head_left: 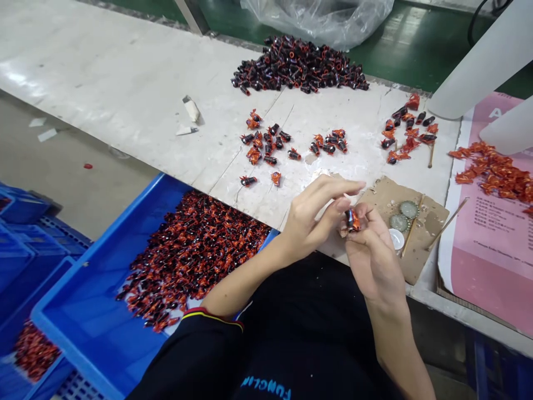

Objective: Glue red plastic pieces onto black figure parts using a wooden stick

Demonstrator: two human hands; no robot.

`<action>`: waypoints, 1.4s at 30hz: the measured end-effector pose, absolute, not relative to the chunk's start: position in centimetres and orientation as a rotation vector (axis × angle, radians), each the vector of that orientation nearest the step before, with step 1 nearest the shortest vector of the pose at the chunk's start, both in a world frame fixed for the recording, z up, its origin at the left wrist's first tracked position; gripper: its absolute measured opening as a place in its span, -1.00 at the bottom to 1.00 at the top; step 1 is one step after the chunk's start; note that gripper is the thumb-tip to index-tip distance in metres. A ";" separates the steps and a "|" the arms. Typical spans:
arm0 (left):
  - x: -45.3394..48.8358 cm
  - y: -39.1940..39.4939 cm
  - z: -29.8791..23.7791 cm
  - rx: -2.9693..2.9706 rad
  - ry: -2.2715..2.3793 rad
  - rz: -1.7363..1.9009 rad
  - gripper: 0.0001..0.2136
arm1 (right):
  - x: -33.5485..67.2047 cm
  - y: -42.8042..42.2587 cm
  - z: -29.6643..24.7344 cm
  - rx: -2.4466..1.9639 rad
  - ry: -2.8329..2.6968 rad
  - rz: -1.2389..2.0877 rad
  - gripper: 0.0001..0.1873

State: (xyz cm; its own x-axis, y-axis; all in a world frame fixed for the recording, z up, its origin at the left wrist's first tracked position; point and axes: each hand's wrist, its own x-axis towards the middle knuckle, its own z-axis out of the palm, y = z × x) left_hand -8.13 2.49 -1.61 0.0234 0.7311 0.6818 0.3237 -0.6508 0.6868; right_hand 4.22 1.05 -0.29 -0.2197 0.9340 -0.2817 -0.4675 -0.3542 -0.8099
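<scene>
In front of my body, over the bench edge, a small black and orange plastic piece (353, 220) sits between my two hands. My right hand (375, 250) pinches it between thumb and fingers. The thumb of my left hand (314, 214) presses at its other side, with the upper fingers extended past it. Beside my right hand lies a cardboard sheet (433, 214) bearing two greenish bottle caps (409, 209), a white round cap (397, 239) and a thin stick (413, 225). Similar black and orange pieces (268, 144) lie scattered beyond my hands.
A heap of black pieces (297, 64) stands at the bench's far edge. Orange parts (495, 172) lie on a pink printed sheet (487, 266) at right, near white cylinders (478, 66). A blue bin (75, 328) full of assembled pieces stands below left.
</scene>
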 end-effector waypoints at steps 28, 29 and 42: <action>-8.2 0.6 -1.2 1.834 1.017 1.600 -0.93 | 6.1 -0.2 -0.1 -0.930 -0.767 1.840 -0.85; -8.1 0.4 -1.3 1.881 1.021 1.615 -0.94 | 6.3 -0.4 0.0 -0.934 -0.767 1.899 -0.85; -9.3 -3.0 -1.7 2.035 0.847 1.273 -0.83 | 9.1 -4.1 -1.3 -1.113 -1.156 1.977 -0.72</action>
State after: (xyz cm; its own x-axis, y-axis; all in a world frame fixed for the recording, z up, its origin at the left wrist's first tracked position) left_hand -9.32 -2.98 -1.67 0.3408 0.7671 0.5435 0.2051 -0.6249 0.7533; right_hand 9.07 -4.10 -1.31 -0.4781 0.7984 -0.3660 -0.0728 -0.4513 -0.8894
